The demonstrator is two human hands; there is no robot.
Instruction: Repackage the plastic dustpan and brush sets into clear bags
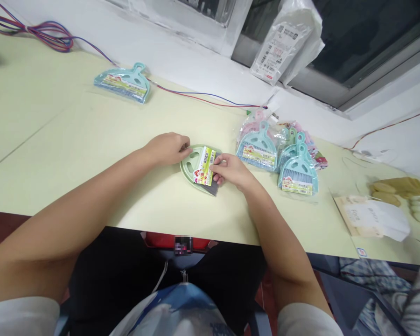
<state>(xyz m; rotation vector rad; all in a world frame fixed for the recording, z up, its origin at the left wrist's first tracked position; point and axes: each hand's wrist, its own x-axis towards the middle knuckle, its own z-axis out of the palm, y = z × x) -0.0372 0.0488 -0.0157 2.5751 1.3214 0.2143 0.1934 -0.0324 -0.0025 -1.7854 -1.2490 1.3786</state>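
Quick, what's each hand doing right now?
Left hand: curled at the green dustpan's edge; can't tell if it's holding on.
Right hand: bent, touching the label card; can't tell if it's pinching.

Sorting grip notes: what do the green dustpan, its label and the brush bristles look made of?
Green dustpan: probably moulded plastic, satin; smooth rim and shaped cut-outs.
Label: likely printed paper or card; flat, straight-edged, finish unclear.
Brush bristles: seemingly synthetic fibre, matte; dark, fine strands, though blurred.
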